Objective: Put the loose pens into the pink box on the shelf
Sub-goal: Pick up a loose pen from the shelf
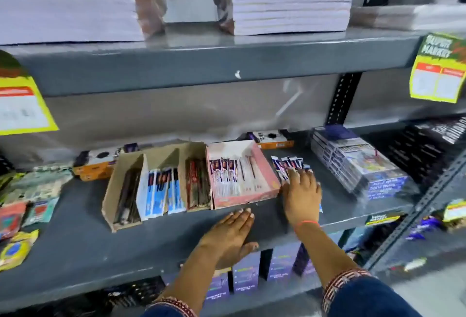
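The pink box (264,165) stands open on the grey shelf (75,241), with several wrapped pens (225,171) lying in its left half. Just right of the box, a loose bunch of wrapped pens (287,164) lies on the shelf. My right hand (301,194) rests flat on top of that bunch, fingers spread, covering the pens' near ends. My left hand (230,232) lies palm down on the shelf in front of the pink box, fingers apart, holding nothing.
A brown cardboard tray (153,162) with dividers and more pens stands left of the pink box. Stacked plastic-wrapped packs (358,162) sit to the right. Orange boxes (273,140) lie behind. Packets (32,190) crowd the far left. The upper shelf edge (201,64) overhangs.
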